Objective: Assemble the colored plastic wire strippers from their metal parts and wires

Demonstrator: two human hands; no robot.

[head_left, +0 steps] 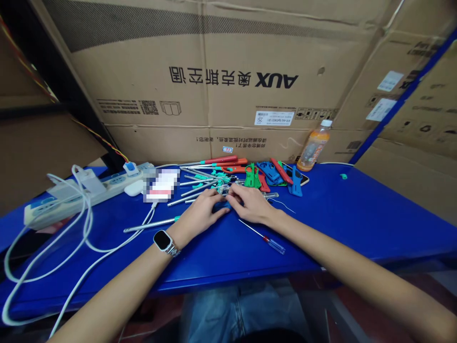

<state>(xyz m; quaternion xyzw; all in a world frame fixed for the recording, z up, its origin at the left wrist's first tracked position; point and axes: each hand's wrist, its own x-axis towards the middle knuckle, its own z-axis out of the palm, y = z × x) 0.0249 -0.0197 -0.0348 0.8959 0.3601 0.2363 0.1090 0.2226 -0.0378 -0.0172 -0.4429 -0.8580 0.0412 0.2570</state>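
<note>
At the middle of the blue table (342, 224), a small blue piece (223, 206) lies between the person's two hands, largely covered by the fingers. The left hand (205, 208) grasps it between thumb and fingers. The right hand (249, 202) has its fingers bent close against the piece; whether it grips or merely touches cannot be determined. A screwdriver (274, 244) lies on the table just beside the right hand, its tip pointing toward the hands. One metal tube (148, 226) with a teal end lies near the left wrist, which bears a watch (163, 241). Beyond the hands are piled metal rods (193, 191), a green part (252, 177) and blue parts (269, 172). An orange-filled bottle (314, 146) leans slightly, near a cardboard panel (228, 105).
</note>
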